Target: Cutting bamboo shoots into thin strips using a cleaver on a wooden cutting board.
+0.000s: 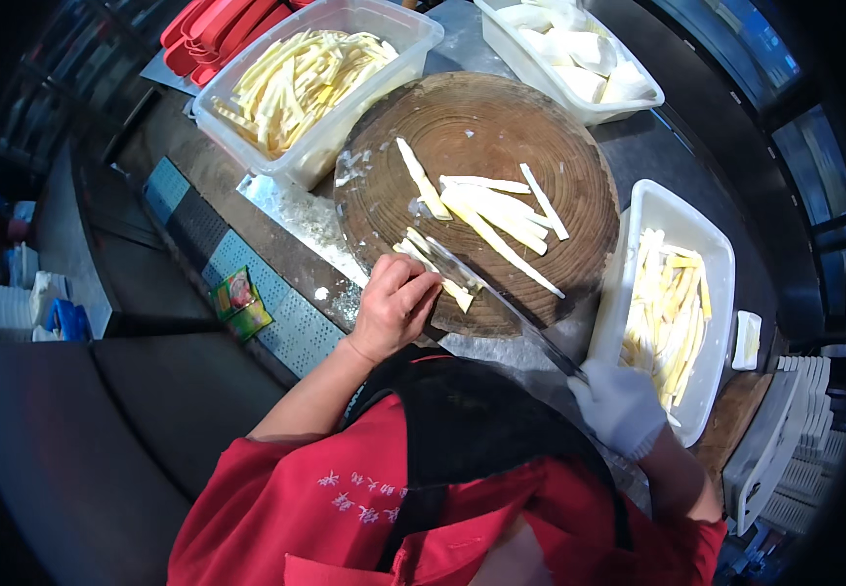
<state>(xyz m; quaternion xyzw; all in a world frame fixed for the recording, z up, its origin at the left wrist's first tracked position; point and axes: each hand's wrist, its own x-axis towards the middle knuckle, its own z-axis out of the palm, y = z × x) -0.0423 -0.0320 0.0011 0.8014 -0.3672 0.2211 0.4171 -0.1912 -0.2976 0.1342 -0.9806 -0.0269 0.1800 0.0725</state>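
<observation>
On a round wooden chopping block (467, 132), my bare left hand (397, 297) presses down pale yellow vegetable strips, perhaps bamboo shoots (456, 293), at the near edge. My right hand (620, 406), in a white glove, grips the handle of a long knife (518, 311); its blade lies alongside the strips, close to my left fingertips. More cut pieces (496, 209) are spread over the middle of the block. Whether the blade touches the block cannot be told.
A plastic tub (412, 58) of thin strips stands beyond the block at left. White chunks fill another tub (540, 80) at upper right. A third tub (719, 293), right of the block, holds longer pieces. Red plastic items (221, 29) lie at upper left; stacked white trays (803, 432) stand at right.
</observation>
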